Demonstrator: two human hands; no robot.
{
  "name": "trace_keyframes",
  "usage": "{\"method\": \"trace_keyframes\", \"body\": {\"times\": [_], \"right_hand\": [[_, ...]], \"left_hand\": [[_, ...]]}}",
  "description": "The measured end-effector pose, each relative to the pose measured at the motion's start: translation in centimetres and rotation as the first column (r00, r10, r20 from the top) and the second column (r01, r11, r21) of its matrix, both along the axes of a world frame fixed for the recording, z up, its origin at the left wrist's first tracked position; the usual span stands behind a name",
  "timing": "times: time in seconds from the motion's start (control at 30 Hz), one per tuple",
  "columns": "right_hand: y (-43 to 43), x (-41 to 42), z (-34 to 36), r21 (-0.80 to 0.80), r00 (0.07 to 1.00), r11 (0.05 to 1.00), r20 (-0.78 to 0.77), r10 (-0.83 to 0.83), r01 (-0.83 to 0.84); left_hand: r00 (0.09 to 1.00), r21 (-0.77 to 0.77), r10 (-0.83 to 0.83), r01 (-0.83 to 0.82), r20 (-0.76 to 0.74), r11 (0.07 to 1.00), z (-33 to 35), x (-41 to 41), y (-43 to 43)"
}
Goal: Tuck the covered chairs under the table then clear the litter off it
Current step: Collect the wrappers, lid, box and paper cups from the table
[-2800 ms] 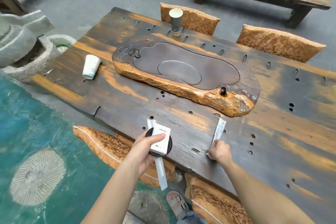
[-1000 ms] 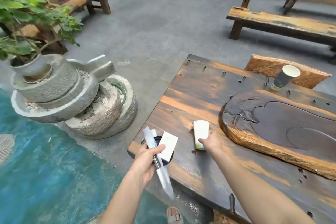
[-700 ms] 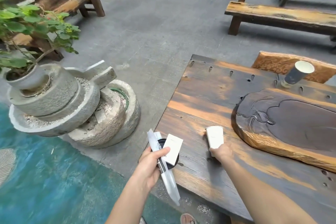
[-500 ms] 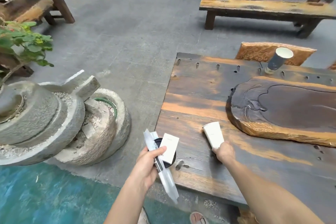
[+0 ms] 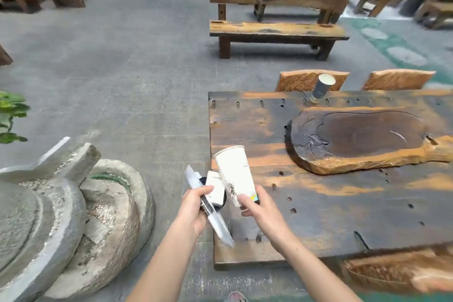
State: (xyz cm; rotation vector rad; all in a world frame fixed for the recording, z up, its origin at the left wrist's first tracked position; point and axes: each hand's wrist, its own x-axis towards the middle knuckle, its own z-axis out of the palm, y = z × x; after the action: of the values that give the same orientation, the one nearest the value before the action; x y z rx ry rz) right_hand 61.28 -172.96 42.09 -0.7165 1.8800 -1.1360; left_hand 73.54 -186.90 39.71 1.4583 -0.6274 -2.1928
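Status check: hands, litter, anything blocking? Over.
Left hand grips wrappers, small box and black lid. Right hand holds white cup clear of table. Grey cup stands at far edge, not yet collected. Nothing blocking it.

Teahouse patio w/ wood benches point(image 5: 277, 29), carved tea tray point(image 5: 355, 140), millstones point(image 5: 73, 203)

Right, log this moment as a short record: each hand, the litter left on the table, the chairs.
left hand: grips a small white cardboard box, a black round lid and a clear plastic wrapper
right hand: holds a white paper cup near its base, tilted, over the table corner
litter left: grey paper cup, standing at the far edge of the dark wooden table
also on table: carved wooden tea tray
chairs: two orange patterned covered chairs, backs against the far edge
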Motion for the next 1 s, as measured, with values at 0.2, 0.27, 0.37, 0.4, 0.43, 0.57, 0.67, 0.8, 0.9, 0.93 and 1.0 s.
{"method": "trace_keyframes", "body": {"times": [0.2, 0.27, 0.37, 0.4, 0.43, 0.57, 0.67, 0.8, 0.9, 0.93, 1.0], "right_hand": [[-3.8, 3.9, 1.9, 0.058, 0.988, 0.996, -0.130, 0.078, -0.071], [-5.9, 4.4, 2.1, 0.072, 0.986, 0.995, -0.141, 0.084, -0.075], [-9.6, 4.7, 1.8, 0.084, 0.981, 0.989, -0.138, 0.135, -0.124], [-10.9, 4.7, 1.6, 0.083, 0.979, 0.985, -0.124, 0.164, -0.154], [-12.3, 4.6, 1.3, 0.085, 0.975, 0.979, -0.106, 0.194, -0.186], [-18.0, 3.6, 0.1, 0.148, 0.978, 0.969, -0.041, 0.206, -0.198], [-21.9, 2.4, -0.7, 0.184, 0.993, 0.977, 0.045, 0.104, -0.111], [-26.1, -0.5, -0.1, 0.160, 0.993, 0.985, 0.089, -0.075, 0.060], [-28.1, -3.1, 0.8, 0.105, 0.969, 0.974, 0.128, -0.212, 0.200], [-28.8, -4.1, 1.0, 0.084, 0.955, 0.965, 0.143, -0.259, 0.249], [-30.3, -6.1, 1.2, 0.058, 0.925, 0.938, 0.159, -0.345, 0.340]], "left_hand": [[0.998, -0.023, -0.056, 0.056, -0.027, 0.998, 1.8, 1.3, -4.2], [0.995, -0.007, -0.088, 0.088, -0.041, 0.996, 2.1, 2.1, -6.0], [0.993, -0.025, -0.121, 0.121, 0.005, 0.992, 2.2, 2.7, -9.5], [0.991, -0.042, -0.132, 0.133, 0.030, 0.990, 2.0, 2.6, -10.9], [0.988, -0.056, -0.143, 0.147, 0.059, 0.988, 1.7, 2.4, -12.4], [0.982, -0.086, -0.154, 0.164, 0.112, 0.983, 0.6, 1.3, -18.2], [0.980, -0.066, -0.173, 0.180, 0.099, 0.981, 0.1, -0.7, -21.8], [0.970, -0.040, -0.240, 0.242, 0.045, 0.969, 1.1, -4.7, -26.1], [0.958, -0.050, -0.285, 0.285, 0.013, 0.957, 2.3, -8.1, -29.2], [0.955, -0.049, -0.295, 0.295, 0.006, 0.954, 2.6, -9.1, -30.3], [0.942, -0.039, -0.334, 0.334, -0.001, 0.942, 2.7, -11.3, -32.8]]}}
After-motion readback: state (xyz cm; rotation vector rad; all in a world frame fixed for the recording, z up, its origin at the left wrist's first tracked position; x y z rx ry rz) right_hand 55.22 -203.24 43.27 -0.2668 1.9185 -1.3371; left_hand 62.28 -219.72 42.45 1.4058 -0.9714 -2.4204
